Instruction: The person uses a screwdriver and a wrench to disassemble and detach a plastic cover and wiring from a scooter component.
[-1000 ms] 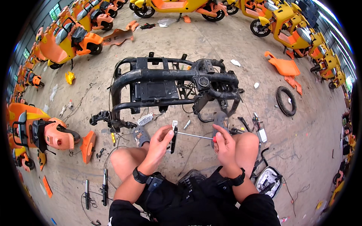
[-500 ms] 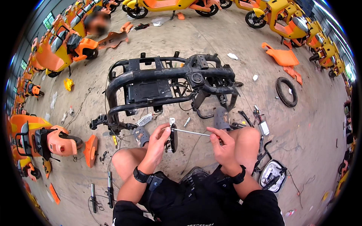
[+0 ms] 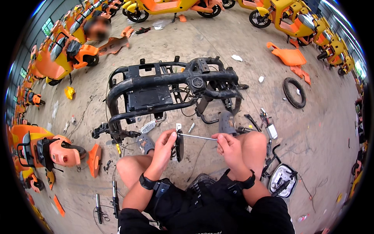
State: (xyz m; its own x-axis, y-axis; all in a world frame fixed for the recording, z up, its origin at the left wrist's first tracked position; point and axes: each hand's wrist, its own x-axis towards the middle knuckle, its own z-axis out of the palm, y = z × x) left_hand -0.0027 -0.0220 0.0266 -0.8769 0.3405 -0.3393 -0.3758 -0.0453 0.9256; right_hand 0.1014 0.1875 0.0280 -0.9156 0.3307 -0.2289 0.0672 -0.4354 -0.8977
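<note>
My left hand (image 3: 165,143) pinches a flat black part (image 3: 179,149) with rounded edges, held upright between my knees. A small white tab (image 3: 178,126) sticks up at its top; its exact kind I cannot make out. In my right hand (image 3: 230,150) is a screwdriver (image 3: 198,137), its handle mostly hidden in the fingers. The thin metal shaft runs level to the left, and its tip meets the upper part of the black part beside my left fingertips. Beyond my hands lies a stripped black scooter frame (image 3: 152,82) on its side.
A clear lamp-like piece (image 3: 148,126) and a small metal cylinder (image 3: 191,127) lie near the frame. To the right are a white-backed shell (image 3: 282,181), a silver box (image 3: 272,132) and a tire (image 3: 294,93). Two shock absorbers (image 3: 115,199) lie left. Orange-yellow scooters (image 3: 62,56) stand around.
The right fingers have shifted their grip on the screwdriver handle, and the hand now appears more upright. The left hand keeps the black part in nearly the same place. The view has moved slightly.
</note>
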